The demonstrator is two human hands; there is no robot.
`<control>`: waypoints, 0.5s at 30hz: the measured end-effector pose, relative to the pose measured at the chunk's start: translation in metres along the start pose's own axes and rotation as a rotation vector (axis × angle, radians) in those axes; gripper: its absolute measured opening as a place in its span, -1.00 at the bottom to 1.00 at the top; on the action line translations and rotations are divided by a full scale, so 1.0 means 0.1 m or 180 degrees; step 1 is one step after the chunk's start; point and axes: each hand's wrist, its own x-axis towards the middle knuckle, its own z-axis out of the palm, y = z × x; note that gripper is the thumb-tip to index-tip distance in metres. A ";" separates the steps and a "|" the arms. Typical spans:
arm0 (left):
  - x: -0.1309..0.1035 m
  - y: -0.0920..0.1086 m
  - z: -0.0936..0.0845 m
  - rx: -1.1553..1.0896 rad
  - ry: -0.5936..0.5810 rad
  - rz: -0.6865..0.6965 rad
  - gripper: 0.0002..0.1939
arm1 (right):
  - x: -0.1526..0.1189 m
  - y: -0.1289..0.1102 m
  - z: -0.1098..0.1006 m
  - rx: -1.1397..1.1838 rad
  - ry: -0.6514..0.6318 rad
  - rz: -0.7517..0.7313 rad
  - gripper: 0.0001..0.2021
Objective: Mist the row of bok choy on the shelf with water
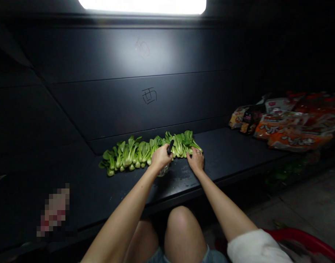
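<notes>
A row of green bok choy lies along the dark shelf, leaves toward the back panel and pale stems toward me. My left hand is closed round a clear spray bottle with a black nozzle, in front of the row's middle; most of the bottle is hidden by the hand. At the row's right end, my right hand rests with fingers apart on the stems of the last bunches and wears a ring. Small wet spots show on the shelf between my hands.
The dark shelf runs left to right before a panel with written characters. Packaged foods are piled at the right. More greens sit low at right. A red rim is near my right forearm. A bright light hangs above.
</notes>
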 end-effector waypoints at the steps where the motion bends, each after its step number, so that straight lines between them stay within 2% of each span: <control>1: -0.01 -0.02 -0.01 0.0001 0.0002 -0.0019 -0.72 | 0.00 0.00 0.01 0.0005 0.0015 -0.0005 -0.56; 15: -0.17 -0.40 -0.13 0.0047 -0.0029 -0.0352 -0.73 | 0.02 0.08 0.11 0.0097 0.0176 -0.0331 -0.57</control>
